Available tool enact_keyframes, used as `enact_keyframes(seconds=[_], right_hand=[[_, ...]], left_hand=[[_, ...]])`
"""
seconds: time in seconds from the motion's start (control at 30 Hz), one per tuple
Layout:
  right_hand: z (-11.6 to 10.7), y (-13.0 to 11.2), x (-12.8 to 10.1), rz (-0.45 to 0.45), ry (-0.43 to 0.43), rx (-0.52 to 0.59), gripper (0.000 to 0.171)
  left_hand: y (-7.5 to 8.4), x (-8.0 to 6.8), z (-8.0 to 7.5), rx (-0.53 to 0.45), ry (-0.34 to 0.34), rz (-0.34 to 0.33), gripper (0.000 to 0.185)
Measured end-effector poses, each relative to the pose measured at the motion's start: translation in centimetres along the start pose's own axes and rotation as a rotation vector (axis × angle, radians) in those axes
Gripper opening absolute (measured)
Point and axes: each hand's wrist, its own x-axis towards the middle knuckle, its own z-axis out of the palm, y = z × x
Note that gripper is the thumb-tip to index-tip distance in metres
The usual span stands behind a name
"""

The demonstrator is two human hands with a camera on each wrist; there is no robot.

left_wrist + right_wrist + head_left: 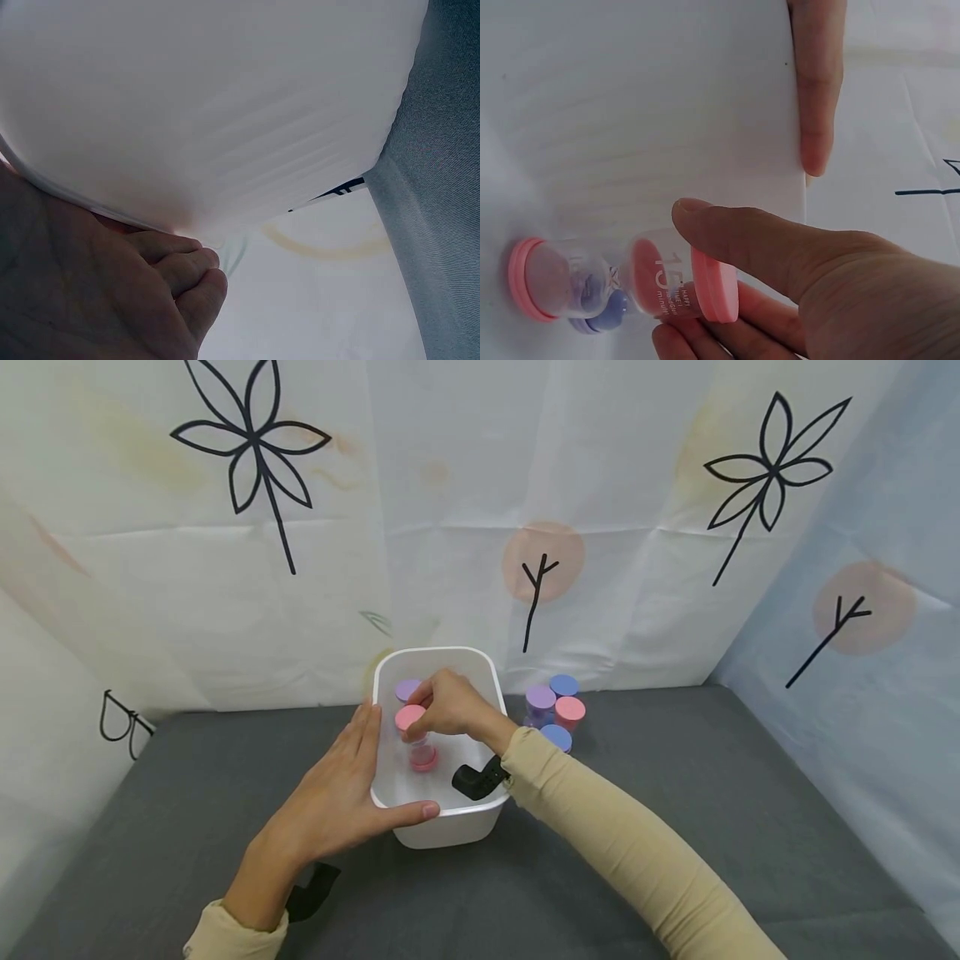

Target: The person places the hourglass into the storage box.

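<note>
A white plastic bin stands on the grey table. My right hand reaches into it and pinches the top of a clear sand timer with pink caps, held upright just over the bin floor. In the right wrist view my thumb lies across that timer near its upper pink cap. A purple-capped timer stands behind it at the bin's back. My left hand rests against the bin's front left corner, fingers straight along the left wall and thumb along the front rim. The left wrist view shows the bin wall above my fingers.
Several more timers stand in a cluster right of the bin: purple, blue, pink and blue. A printed white sheet hangs close behind the bin and a pale blue one on the right. Grey table surface spreads to both sides.
</note>
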Motion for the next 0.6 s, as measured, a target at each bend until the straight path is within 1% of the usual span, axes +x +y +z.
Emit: enact_keyframes(seconds=[0.23,0.47,0.6], right_hand=[[0.15,0.02,0.21,-0.016,-0.007,-0.009,0.04],[0.28,-0.04,0.22,-0.023,-0.021,0.014,0.038],[0.19,-0.01,0.17,-0.024,-0.021,0.005,0.037]], left_hand=[[0.09,-0.02,-0.06,-0.004,0.004,-0.004,0.133],[0.11,-0.13,-0.09,-0.004,0.006,-0.002,0.133],[0.15,-0.1,-0.08,-0.007,0.006,-0.001,0.133]])
